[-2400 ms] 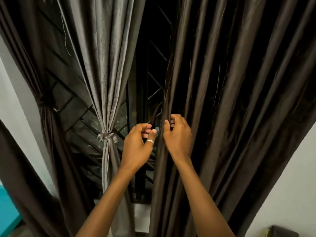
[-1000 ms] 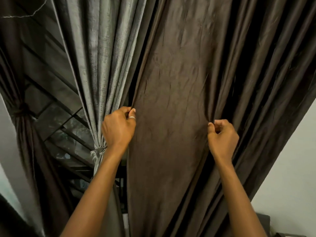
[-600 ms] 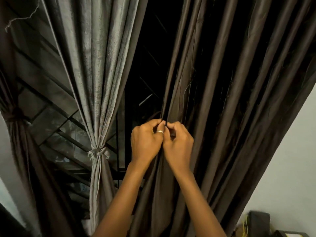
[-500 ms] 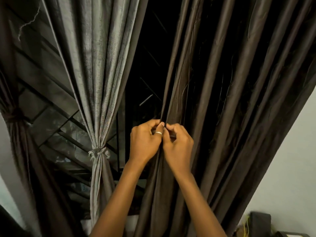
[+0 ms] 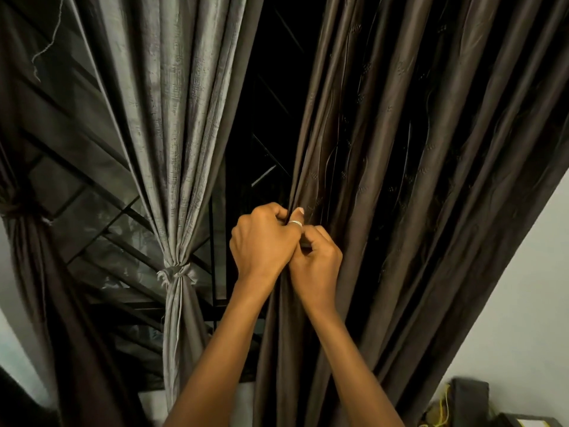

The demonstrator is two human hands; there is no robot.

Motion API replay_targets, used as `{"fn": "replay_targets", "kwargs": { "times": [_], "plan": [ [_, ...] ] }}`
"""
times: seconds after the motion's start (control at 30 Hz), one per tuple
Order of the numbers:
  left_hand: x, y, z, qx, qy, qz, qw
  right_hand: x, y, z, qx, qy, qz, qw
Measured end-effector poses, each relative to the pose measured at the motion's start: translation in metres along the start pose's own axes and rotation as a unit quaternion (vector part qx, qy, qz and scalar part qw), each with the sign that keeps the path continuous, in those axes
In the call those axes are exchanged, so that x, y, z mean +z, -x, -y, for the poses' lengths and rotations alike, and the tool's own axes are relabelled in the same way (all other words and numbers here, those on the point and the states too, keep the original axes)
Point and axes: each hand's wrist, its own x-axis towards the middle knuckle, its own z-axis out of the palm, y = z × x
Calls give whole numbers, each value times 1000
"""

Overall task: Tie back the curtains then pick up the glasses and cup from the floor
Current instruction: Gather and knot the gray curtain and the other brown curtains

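A dark brown curtain [image 5: 415, 180] hangs loose on the right side of the window. My left hand [image 5: 261, 241] and my right hand [image 5: 317, 263] are pressed together at its left edge, both pinching the gathered folds. A silver ring shows on my left thumb. A grey curtain [image 5: 175, 134] in the middle is bunched and held by a knot [image 5: 175, 274]. Another dark curtain [image 5: 27, 257] at the far left is also tied back. No glasses or cup are in view.
Behind the curtains is a dark window with a metal grille [image 5: 101, 229]. A pale wall [image 5: 523, 303] rises on the right. A dark box with yellow cord [image 5: 468, 402] sits at the lower right corner.
My hands, spread wide on the flat brown curtain a second ago, came together and bunched its edge. Since then they stay joined, my right hand slightly lower.
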Motion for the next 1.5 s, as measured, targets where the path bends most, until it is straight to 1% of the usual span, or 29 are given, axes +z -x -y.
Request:
{"fn": "replay_targets", "kwargs": {
  "times": [0.1,0.2,0.23,0.27,0.3,0.37,0.4,0.43,0.47,0.6,0.7,0.83,0.9,0.97,1.1,1.23,1.4,1.5],
  "plan": [
    [2,1,0,3,0,-5,1000,-4,-1,-1,-1,-7,21,1000],
    [4,-1,4,4,8,-13,1000,-16,-5,0,-9,-1,76,997],
    [3,-3,5,6,8,-16,1000,-21,-7,0,-8,3,73,997],
    [3,-4,7,10,7,-19,1000,-27,-8,-1,-3,12,47,999],
    [4,-6,9,14,7,-22,1000,-33,-10,-2,1,28,-2,1000],
    [4,-7,12,18,10,-25,999,-47,-16,-6,16,78,-129,989],
    [4,-8,14,19,13,-25,999,-53,-18,-8,32,100,-178,978],
    [3,-8,16,22,17,-26,999,-60,-22,-12,46,121,-204,970],
    [4,-9,18,25,20,-27,999,-66,-25,-15,55,144,-211,965],
    [4,-13,22,35,17,-23,999,-90,-42,-27,74,200,-185,959],
    [1,-17,26,33,15,-25,999,-110,-58,-34,93,202,-171,960],
    [-5,-26,36,25,11,-41,999,-137,-75,-44,112,201,-129,965],
    [-7,-30,39,27,7,-48,998,-144,-77,-47,112,211,-131,962],
    [-7,-30,40,28,3,-50,998,-144,-72,-48,98,220,-153,958],
    [-1,-20,33,34,-1,-65,997,-124,-50,-48,35,229,-181,956],
    [7,-5,25,64,7,-48,997,-89,-26,-35,-19,193,-144,970],
    [23,6,13,97,52,4,994,-41,-15,-18,-11,89,-74,993],
    [29,6,12,96,96,29,990,-23,-10,-10,18,44,-62,997]
  ]
}}
